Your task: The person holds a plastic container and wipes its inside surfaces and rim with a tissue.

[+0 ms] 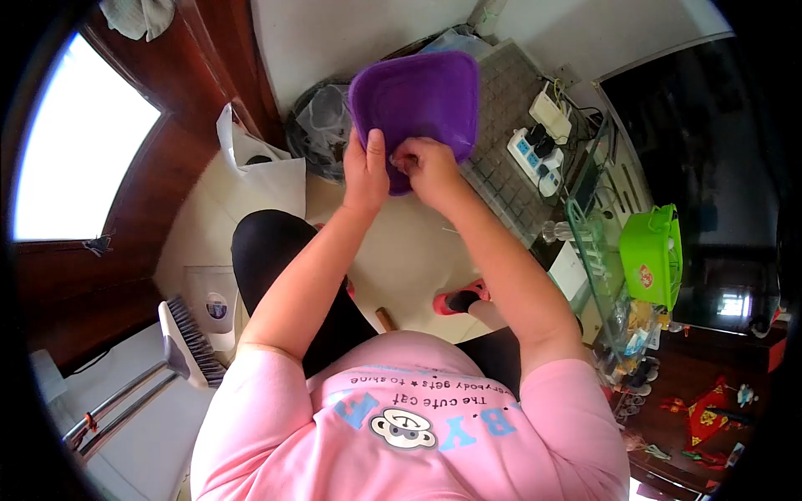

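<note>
A purple plastic basin [418, 96] is tilted in front of me, its hollow inside facing up. My left hand [366, 171] grips its near left rim, with the thumb lying on the inner side. At the near edge my right hand [433, 174] reaches over into the basin, its fingers curled and pinched together. Something small and pale shows by those fingertips, too small to make out. Behind the basin on the left stands a trash bin [322, 125] with a clear plastic liner, partly hidden.
A power strip [535, 159] with plugs and cables lies on the right-hand stand. Beyond a glass shelf [589, 250] is a green plastic basket [652, 259]. A broom [192, 346] and a dustpan [213, 305] are at left. A white paper bag [267, 175] stands near the bin.
</note>
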Available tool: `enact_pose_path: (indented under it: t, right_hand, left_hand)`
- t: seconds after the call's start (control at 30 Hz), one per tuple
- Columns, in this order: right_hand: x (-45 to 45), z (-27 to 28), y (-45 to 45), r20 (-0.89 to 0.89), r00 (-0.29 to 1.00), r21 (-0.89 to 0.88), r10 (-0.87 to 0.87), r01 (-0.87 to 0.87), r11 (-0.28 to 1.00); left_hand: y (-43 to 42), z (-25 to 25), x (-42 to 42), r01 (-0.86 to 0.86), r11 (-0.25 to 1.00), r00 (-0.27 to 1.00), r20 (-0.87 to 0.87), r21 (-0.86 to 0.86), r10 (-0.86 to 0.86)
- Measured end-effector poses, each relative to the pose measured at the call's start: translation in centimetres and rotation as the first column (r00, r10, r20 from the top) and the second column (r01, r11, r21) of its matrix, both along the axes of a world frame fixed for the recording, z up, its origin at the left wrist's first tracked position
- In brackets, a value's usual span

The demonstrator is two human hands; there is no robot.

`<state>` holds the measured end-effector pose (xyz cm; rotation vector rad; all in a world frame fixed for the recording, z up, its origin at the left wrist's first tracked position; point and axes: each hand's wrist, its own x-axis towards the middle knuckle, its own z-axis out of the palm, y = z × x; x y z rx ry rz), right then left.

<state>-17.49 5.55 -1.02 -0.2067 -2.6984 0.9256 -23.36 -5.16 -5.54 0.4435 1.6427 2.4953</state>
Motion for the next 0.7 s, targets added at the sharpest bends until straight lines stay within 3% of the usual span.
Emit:
enact_pose_path:
  t: [0.07,0.1,0.17,0.23,0.3,0.37,0.7]
  right_hand:
    - [0.5,1.7,0.4,0.196,0.98,-0.313,0.023,0.04,0.949]
    - [0.7,2.0,1.3,0.192,0.981,-0.311,0.022,0.039,0.95]
    - [1.1,2.7,3.8,-0.068,0.996,-0.145,-0.057,0.047,0.988]
    - [1.3,4.9,6.0,-0.196,0.977,0.089,-0.077,0.096,0.991]
    - [0.9,5.7,7.3,-0.165,0.981,0.165,-0.103,0.13,0.978]
    - [0.1,3.8,9.0,-0.269,0.961,0.38,-0.07,0.173,0.909]
    - [-10.5,0.9,6.3,-0.392,0.907,0.091,-0.151,0.201,0.975]
  left_hand:
    - [0.1,0.1,0.0,0.012,1.0,0.998,-0.055,-0.015,-0.012]
    - [0.1,0.2,-0.2,0.012,1.0,0.998,-0.058,-0.012,-0.013]
    - [0.1,0.4,-0.6,0.012,1.0,0.999,-0.032,0.01,-0.011]
    - [0.0,0.5,-0.9,0.017,1.0,0.999,-0.033,0.01,-0.016]
    - [0.1,0.8,-1.0,0.027,1.0,0.999,-0.04,0.01,-0.027]
    - [-0.2,1.6,-1.3,0.058,0.996,0.998,-0.014,0.072,-0.057]
    - [-2.2,6.6,-9.5,-0.005,1.0,0.983,-0.185,-0.012,0.003]
